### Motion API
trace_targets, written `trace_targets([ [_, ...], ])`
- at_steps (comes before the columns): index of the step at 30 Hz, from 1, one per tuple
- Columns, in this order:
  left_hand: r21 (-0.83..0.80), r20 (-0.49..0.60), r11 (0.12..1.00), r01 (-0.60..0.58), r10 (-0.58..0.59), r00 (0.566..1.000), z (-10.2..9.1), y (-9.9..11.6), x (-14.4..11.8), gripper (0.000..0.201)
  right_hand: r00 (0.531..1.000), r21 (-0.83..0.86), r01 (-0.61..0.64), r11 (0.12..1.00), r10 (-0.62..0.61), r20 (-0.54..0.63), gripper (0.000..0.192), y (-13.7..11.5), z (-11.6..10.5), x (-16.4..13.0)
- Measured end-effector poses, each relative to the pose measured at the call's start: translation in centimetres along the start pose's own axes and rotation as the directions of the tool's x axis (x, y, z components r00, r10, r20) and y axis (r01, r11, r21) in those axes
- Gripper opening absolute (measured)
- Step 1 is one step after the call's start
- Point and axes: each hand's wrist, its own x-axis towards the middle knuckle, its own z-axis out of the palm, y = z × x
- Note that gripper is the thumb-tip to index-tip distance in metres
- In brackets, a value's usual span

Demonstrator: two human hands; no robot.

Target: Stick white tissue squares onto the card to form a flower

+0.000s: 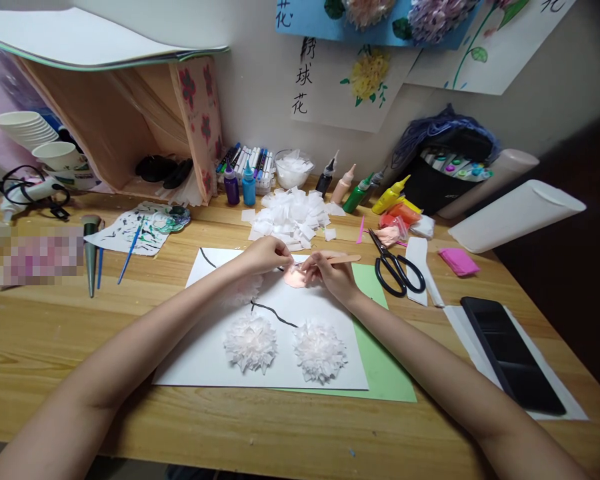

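Observation:
My right hand (333,272) grips a flat wooden craft stick (347,259), its fingers close to a round peach-coloured patch (296,277) on the white paper (200,363). My left hand (267,256) is closed in a pinch at the upper left of that patch; whatever its fingertips hold is too small to make out. Beneath the left wrist, a pale ruffled paper flower (244,291) is partly covered. Two more, a left flower (251,343) and a right flower (320,351), lie on the paper's lower part. Dark wavy lines (275,313) run between them.
Behind the hands is a heap of white tissue squares (295,212). Paint bottles (343,185) stand at the back. To the right lie black-handled scissors (397,270) and a phone (513,353). Green paper (385,360) shows under the white sheet. Brushes (130,253) lie left.

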Motion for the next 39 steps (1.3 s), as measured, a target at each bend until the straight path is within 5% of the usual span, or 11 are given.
trace_targets([
  [5,0.017,0.005,1.000,-0.001,0.001,1.000,-0.1,0.2,-0.1,0.021,0.998,-0.069,0.032,0.997,-0.029,0.048,0.043,-0.1,0.1,-0.1],
  [14,0.023,0.002,1.000,-0.004,0.004,1.000,0.0,0.1,0.0,0.023,0.994,0.021,-0.070,0.997,0.071,-0.079,0.053,-0.5,0.6,0.4],
  [20,-0.023,-0.009,1.000,0.020,-0.020,1.000,-0.5,-0.2,0.1,0.027,0.959,-0.043,0.111,0.993,-0.118,-0.257,0.045,-0.5,-0.9,0.7],
  [26,0.245,-0.336,0.968,-0.055,0.137,0.932,-0.5,0.0,0.5,0.024,0.957,-0.264,0.149,0.953,-0.206,-0.205,0.021,-1.0,-1.0,1.5],
  [33,0.405,-0.240,0.914,-0.029,0.137,0.961,-1.2,0.9,2.0,0.015,0.950,-0.295,0.168,0.941,-0.234,-0.208,0.021,-0.8,-0.7,1.2],
  [39,0.277,-0.165,0.960,-0.046,0.095,0.982,-4.2,1.6,0.8,0.019,0.917,-0.249,0.304,0.919,-0.353,-0.183,0.024,-0.5,-1.0,0.8],
])
